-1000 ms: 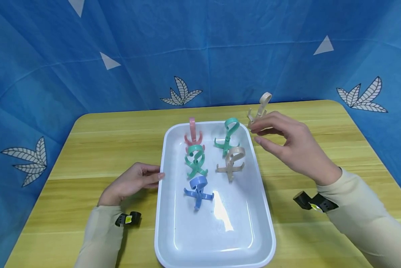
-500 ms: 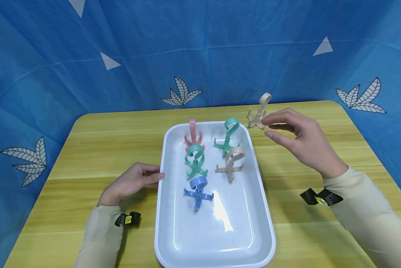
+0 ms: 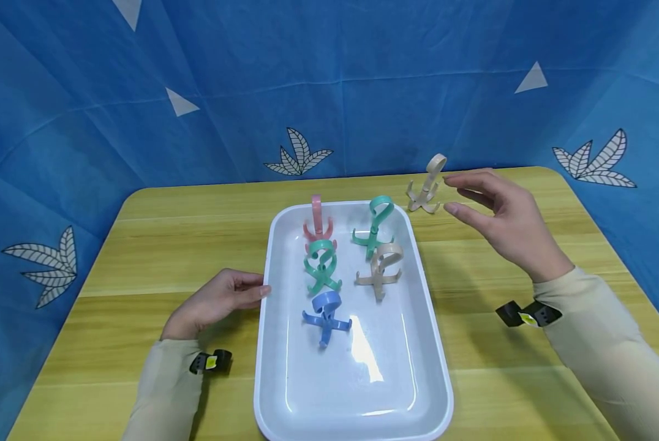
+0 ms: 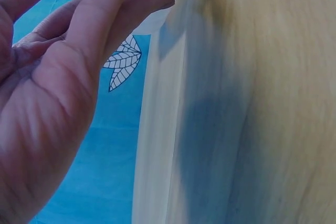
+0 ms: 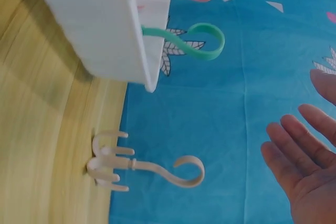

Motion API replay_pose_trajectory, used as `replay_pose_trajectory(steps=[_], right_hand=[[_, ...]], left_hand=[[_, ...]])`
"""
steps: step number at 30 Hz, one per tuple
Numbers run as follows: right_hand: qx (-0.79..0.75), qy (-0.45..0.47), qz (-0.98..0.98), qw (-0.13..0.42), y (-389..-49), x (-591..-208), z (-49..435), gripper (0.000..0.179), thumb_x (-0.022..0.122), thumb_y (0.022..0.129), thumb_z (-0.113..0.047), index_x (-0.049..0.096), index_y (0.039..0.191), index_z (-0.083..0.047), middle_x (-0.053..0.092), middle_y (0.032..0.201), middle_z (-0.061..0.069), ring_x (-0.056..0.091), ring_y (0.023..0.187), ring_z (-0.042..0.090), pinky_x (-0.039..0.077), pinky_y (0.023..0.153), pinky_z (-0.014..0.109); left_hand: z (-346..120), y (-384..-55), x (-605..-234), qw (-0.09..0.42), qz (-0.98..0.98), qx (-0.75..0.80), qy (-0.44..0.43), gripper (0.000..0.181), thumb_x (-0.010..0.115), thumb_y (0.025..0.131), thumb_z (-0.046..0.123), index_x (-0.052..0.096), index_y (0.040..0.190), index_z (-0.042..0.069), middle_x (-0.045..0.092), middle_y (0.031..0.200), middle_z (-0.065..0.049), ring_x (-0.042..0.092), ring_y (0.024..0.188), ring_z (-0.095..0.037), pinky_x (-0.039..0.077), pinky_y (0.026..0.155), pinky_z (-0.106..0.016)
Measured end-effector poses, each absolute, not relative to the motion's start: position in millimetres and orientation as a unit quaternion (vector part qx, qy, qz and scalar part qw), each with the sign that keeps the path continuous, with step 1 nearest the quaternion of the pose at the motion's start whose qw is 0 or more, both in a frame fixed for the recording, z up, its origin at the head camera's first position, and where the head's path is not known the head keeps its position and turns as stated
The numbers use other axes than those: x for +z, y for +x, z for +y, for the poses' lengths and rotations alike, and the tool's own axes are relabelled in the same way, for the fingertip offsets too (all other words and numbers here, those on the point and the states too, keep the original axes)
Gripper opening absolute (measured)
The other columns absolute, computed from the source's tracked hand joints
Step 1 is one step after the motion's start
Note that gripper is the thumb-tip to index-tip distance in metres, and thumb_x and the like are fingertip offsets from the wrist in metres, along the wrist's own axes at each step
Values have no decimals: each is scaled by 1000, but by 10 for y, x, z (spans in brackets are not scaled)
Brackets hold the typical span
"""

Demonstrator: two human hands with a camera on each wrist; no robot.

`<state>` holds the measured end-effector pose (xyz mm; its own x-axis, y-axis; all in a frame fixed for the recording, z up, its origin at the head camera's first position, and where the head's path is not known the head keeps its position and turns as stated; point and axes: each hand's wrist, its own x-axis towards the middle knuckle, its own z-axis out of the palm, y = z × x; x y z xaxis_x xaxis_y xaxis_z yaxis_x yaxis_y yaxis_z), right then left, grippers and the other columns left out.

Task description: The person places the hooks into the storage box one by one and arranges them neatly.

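A beige four-pronged hanging hook (image 3: 430, 184) stands upright on the table just past the tray's far right corner. My right hand (image 3: 508, 223) hovers to its right, apart from it, thumb and fingers spread with nothing between them; the right wrist view shows the same gap between hand and hook (image 5: 168, 178). My left hand (image 3: 219, 303) pinches the left rim of the white tray (image 3: 261, 343), thumb over the edge. Inside the tray stand a pink hook (image 3: 317, 214), two green hooks (image 3: 373, 231), a beige hook (image 3: 377, 277) and a blue hook (image 3: 326, 321).
The wooden table (image 3: 186, 226) extends on both sides of the tray. A blue cloth (image 3: 395, 92) with leaf and triangle prints hangs behind its far edge. The hooks in the tray fill its far half, with the near half showing bare white bottom (image 3: 329, 386).
My right hand has let go of the beige hook beyond the tray's corner and drawn back to the right. That hook stays standing on the table. My left hand has not moved.
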<state>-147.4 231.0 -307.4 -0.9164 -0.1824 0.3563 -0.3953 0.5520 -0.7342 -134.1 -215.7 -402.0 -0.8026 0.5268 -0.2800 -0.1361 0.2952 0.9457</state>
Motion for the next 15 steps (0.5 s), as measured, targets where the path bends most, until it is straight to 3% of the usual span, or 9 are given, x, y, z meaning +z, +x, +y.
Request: replay_pose_trajectory(steps=[9,15], right_hand=[[421,164,-882,133,-1536,-3066,2324,35,69,94,-15,64,129,-10,60,123,2,54,116,9,43,101,21],[427,124,-888,119,-1637,-3099,2385,40,63,98,-25,59,136,-11,55,131,6,49,126,21,37,109,27]], left_hand=[[-2153,-1343,-4002,288,758,572,125,47,65,98,23,57,132,-9,63,123,-21,64,110,-31,54,91,-39],[-2146,-1339,-3996,282,771,557,126,47,64,98,25,58,131,-8,66,119,-18,65,107,-27,53,93,-41]])
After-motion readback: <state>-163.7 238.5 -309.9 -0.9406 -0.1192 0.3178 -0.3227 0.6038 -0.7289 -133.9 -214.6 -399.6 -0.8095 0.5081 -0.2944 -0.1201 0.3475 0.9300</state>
